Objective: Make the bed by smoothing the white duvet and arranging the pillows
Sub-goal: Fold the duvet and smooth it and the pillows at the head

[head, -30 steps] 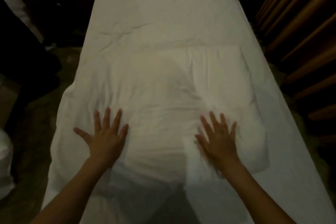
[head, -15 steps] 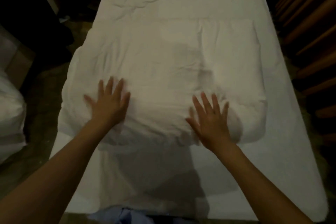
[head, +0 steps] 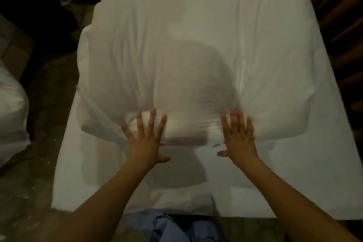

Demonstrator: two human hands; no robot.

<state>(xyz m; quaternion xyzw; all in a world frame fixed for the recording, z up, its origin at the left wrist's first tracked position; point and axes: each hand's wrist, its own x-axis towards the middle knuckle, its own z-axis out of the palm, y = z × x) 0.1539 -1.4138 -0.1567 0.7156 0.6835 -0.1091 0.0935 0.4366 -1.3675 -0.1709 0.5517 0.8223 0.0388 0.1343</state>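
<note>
The white duvet (head: pixel 196 55) lies folded across the middle of the narrow bed, its near edge bunched into a thick roll with long creases running up from it. My left hand (head: pixel 146 139) rests flat on that near edge, fingers spread, holding nothing. My right hand (head: pixel 238 138) presses the same edge further right, also flat with fingers apart and slightly blurred. Both thumbs reach down onto the white bed sheet (head: pixel 294 179) below the duvet. No pillow is in view.
The foot edge of the bed (head: pixel 196 215) runs just in front of me, with blue cloth (head: pixel 169 228) below it. Dark floor (head: pixel 39 163) lies left, beside a white bundle (head: pixel 9 108). Wooden slats (head: pixel 343 15) line the right side.
Both hands have slid toward me down the duvet to its near edge and moved closer together. The view has tilted down, so the pillows at the head have left the frame.
</note>
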